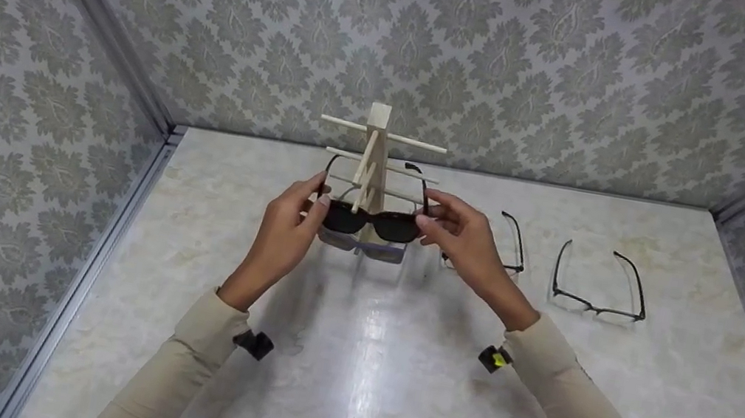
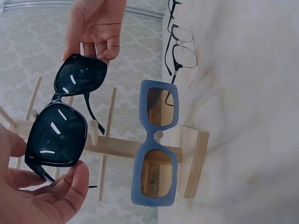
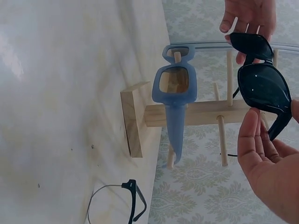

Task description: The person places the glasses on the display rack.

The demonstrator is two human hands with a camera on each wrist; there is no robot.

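Black sunglasses (image 1: 393, 227) with dark lenses are held up by both hands in front of a wooden display stand (image 1: 379, 117). My left hand (image 1: 290, 220) pinches them near the left hinge, thumb and fingers on the frame's corner. At the other hinge my right hand (image 1: 463, 238) grips the frame the same way. The temples are unfolded and point back past the stand's pegs (image 3: 223, 140). Lower on the stand hang blue-framed sunglasses (image 2: 159, 88) with brown lenses, partly covered by the black pair in the head view.
Clear eyeglasses with dark temples (image 1: 597, 308) lie unfolded on the marbled table (image 1: 359, 386), right of the stand. Another pair of eyeglasses (image 1: 516, 239) lies nearer, partly behind my right hand. Patterned walls (image 1: 443, 48) enclose the table at the back and sides.
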